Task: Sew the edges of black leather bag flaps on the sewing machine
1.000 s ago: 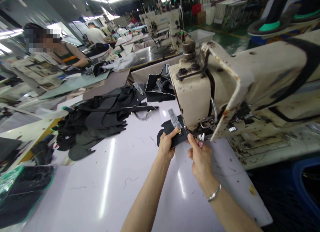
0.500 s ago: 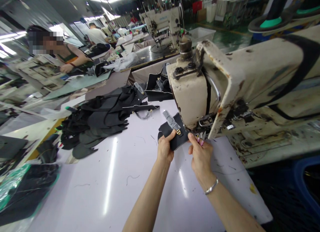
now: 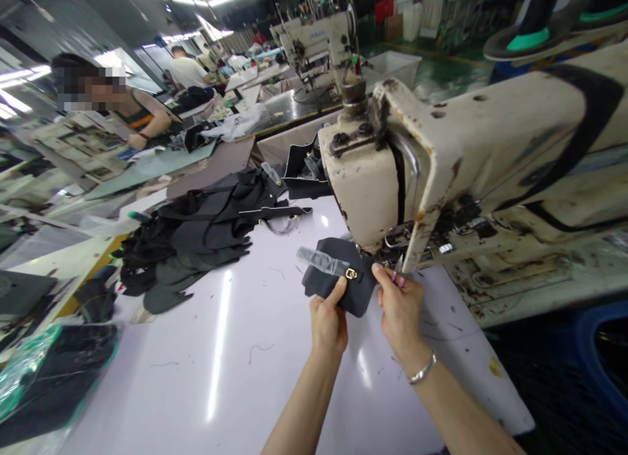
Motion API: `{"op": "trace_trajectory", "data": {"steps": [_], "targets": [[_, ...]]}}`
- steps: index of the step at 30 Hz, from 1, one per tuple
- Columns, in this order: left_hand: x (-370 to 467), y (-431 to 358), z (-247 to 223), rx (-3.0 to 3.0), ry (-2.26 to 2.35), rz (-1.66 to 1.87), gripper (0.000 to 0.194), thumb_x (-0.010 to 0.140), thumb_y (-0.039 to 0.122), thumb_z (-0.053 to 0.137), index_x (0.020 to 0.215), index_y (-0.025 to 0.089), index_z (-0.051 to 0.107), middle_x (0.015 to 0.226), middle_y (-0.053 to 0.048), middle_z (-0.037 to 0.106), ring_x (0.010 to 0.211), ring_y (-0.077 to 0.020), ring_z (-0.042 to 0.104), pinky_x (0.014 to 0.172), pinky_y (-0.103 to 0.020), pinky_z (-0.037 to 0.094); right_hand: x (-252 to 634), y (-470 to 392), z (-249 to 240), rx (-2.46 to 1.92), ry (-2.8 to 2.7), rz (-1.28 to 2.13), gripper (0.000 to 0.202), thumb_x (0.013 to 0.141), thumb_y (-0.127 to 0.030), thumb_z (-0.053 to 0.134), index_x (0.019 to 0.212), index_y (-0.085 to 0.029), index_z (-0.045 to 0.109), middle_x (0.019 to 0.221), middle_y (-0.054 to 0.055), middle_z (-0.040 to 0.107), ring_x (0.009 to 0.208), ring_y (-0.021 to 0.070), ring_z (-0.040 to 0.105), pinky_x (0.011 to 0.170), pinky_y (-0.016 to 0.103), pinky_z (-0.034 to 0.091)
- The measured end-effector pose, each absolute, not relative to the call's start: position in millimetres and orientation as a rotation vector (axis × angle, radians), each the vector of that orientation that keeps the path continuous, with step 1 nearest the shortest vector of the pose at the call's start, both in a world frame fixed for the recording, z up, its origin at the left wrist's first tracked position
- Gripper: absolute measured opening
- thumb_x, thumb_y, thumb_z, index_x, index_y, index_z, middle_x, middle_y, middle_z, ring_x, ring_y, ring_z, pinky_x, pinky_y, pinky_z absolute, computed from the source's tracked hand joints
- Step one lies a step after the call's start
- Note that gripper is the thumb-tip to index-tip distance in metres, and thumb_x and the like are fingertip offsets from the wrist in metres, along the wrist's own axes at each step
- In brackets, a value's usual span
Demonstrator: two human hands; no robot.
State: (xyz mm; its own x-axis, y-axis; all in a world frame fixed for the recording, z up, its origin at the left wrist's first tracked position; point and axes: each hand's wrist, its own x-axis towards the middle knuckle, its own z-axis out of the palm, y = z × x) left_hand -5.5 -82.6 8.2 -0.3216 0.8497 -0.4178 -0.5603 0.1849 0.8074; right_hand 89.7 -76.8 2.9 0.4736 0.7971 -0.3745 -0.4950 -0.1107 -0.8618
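A black leather-like piece (image 3: 360,296) with a gold clasp (image 3: 350,273) and a plastic-wrapped strip (image 3: 321,261) lies between my hands at the sewing machine's head (image 3: 366,186). My left hand (image 3: 328,321) grips its lower edge, thumb on top beside the clasp. At its right edge my right hand (image 3: 400,308) pinches the piece between thumb and fingers. Small pink-handled snips (image 3: 399,279) also sit in my right hand, their blades pointing up beside the machine's guard.
Stacked black pieces (image 3: 210,226) lie at the left of the white table (image 3: 245,376), with a black part with white edging (image 3: 307,173) behind. A plastic-wrapped bundle (image 3: 53,376) is at lower left. A person (image 3: 142,118) sits at another machine.
The black piece has turned, its wrapped strip now pointing further left, and has come slightly nearer. Both hands have shifted a little down and right with it.
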Motion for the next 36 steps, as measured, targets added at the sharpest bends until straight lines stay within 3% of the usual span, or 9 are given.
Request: {"op": "trace_trajectory", "data": {"steps": [2,6,11,16,21,27,29,32,36], "targets": [[2.6,-98.7,10.1,0.289,1.277,1.482,0.035,0.063,0.025,0.095,0.091,0.012,0.079,0.095,-0.008,0.08,0.077,-0.0172,0.073,0.069,-0.025,0.059,94.9,-75.7,2.4,-1.235,-0.271,1.152,0.051,0.067,-0.039,0.089,0.054,-0.022,0.042,0.05,-0.009,0.04,0.048,0.0074,0.032,0.045,0.024,0.027],[24.0,-125.5,9.8,0.246,1.342,1.505,0.034,0.06,0.031,0.097,0.074,0.013,0.071,0.067,0.002,0.066,0.052,-0.0086,0.054,0.045,-0.021,0.042,110.7,-74.5,-0.8,-1.216,-0.273,1.261,0.038,0.06,-0.039,0.091,0.06,-0.017,0.06,0.061,-0.002,0.057,0.058,0.0126,0.048,0.053,0.026,0.041],[42.8,-137.1,0.1,0.232,1.45,1.526,0.041,0.061,0.04,0.096,0.069,0.015,0.064,0.06,0.004,0.059,0.054,-0.0089,0.05,0.05,-0.022,0.042,139.3,-87.7,-2.4,-1.434,-0.807,1.187,0.041,0.079,-0.052,0.079,0.066,-0.015,0.07,0.061,-0.002,0.056,0.06,0.0129,0.046,0.055,0.026,0.036],[49.8,-141.2,-5.8,0.291,1.506,1.526,0.041,0.066,0.044,0.093,0.071,0.015,0.065,0.064,0.002,0.059,0.058,-0.01,0.051,0.054,-0.024,0.043,154.2,-98.1,3.5,-1.49,-1.173,1.044,0.043,0.091,-0.052,0.067,0.068,-0.016,0.073,0.059,-0.002,0.053,0.06,0.0124,0.045,0.056,0.025,0.032],[55.9,-141.6,-0.2,0.311,1.513,1.574,0.043,0.067,0.042,0.093,0.094,0.016,0.071,0.084,-0.001,0.068,0.067,-0.0121,0.056,0.056,-0.025,0.046,150.7,-92.2,-5.9,-1.444,-0.923,1.123,0.038,0.083,-0.049,0.077,0.064,-0.016,0.071,0.06,-0.003,0.053,0.061,0.0127,0.041,0.057,0.027,0.032],[60.2,-132.0,1.6,0.32,1.517,1.531,0.04,0.067,0.045,0.092,0.09,0.018,0.073,0.081,0.0,0.067,0.065,-0.0122,0.054,0.056,-0.025,0.045,145.6,-81.4,-7.6,-1.398,-0.682,1.191,0.034,0.07,-0.045,0.086,0.062,-0.017,0.07,0.06,-0.002,0.057,0.061,0.0139,0.045,0.059,0.028,0.037],[58.7,-133.8,0.4,0.336,1.535,1.441,0.038,0.071,0.05,0.089,0.078,0.017,0.072,0.072,0.0,0.065,0.062,-0.0121,0.053,0.057,-0.025,0.044,145.6,-80.1,-5.8,-1.382,-0.667,1.215,0.035,0.07,-0.046,0.085,0.06,-0.017,0.068,0.061,-0.001,0.059,0.061,0.0146,0.047,0.058,0.029,0.038],[51.1,-144.5,8.7,0.544,1.37,1.045,0.057,0.081,0.068,0.073,0.057,0.016,0.068,0.056,-0.003,0.06,0.054,-0.0112,0.05,0.053,-0.025,0.038,148.4,-80.7,-5.0,-1.46,-0.737,1.156,0.043,0.072,-0.049,0.084,0.052,-0.018,0.06,0.055,-0.003,0.054,0.057,0.0136,0.043,0.056,0.028,0.035],[29.5,-145.4,45.7,0.89,0.836,0.612,0.055,0.079,0.069,0.075,0.067,0.015,0.076,0.057,-0.005,0.064,0.043,-0.0101,0.049,0.047,-0.026,0.038,156.9,-83.3,-8.8,-1.616,-0.923,1.029,0.047,0.076,-0.056,0.079,0.052,-0.019,0.062,0.051,-0.002,0.053,0.054,0.0142,0.042,0.053,0.028,0.031]]}}
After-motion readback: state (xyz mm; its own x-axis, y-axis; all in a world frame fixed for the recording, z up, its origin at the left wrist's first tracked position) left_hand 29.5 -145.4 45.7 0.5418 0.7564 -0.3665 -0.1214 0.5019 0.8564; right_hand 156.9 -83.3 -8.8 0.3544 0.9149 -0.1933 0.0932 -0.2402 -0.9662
